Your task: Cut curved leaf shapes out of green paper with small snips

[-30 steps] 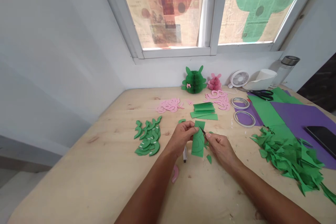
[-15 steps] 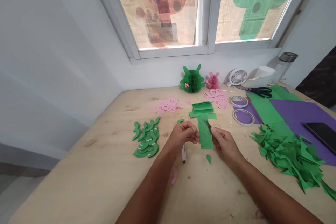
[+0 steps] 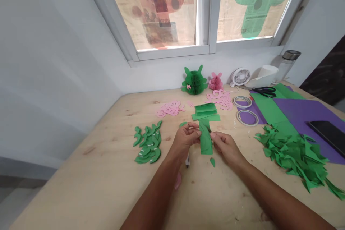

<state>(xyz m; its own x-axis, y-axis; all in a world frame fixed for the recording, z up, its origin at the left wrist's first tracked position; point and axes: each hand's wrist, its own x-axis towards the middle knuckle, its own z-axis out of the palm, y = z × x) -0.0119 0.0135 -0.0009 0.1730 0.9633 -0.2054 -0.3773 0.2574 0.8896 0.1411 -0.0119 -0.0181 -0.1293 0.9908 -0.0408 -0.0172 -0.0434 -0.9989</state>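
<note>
Upright between my hands is a green paper strip (image 3: pixel 206 140) with curved outlines on it. My left hand (image 3: pixel 187 137) pinches its left edge between thumb and fingers. On the other side, my right hand (image 3: pixel 225 145) has thumb and fingertips closed at the strip's right edge. Below it lies a small green paper scrap (image 3: pixel 212 162). A slim stapler-like tool (image 3: pixel 187 160) is partly hidden under my left hand, and a pink paper arc (image 3: pixel 178 180) shows beside my left forearm. Folded green paper (image 3: pixel 206 109) lies just behind the strip.
Cut green arcs (image 3: pixel 151 147) are piled left, green scraps (image 3: pixel 299 158) right. Pink cutouts (image 3: pixel 170 108), tape rolls (image 3: pixel 247 118), scissors (image 3: pixel 264 91) and a phone (image 3: pixel 327 134) lie around. A green paper figure (image 3: pixel 195 82) and a fan (image 3: pixel 240 76) stand near the wall.
The green strip has turned slightly, and my left fingers now overlap its left edge more. My right fingertips have moved slightly down along the right edge. The whole view has shifted a little.
</note>
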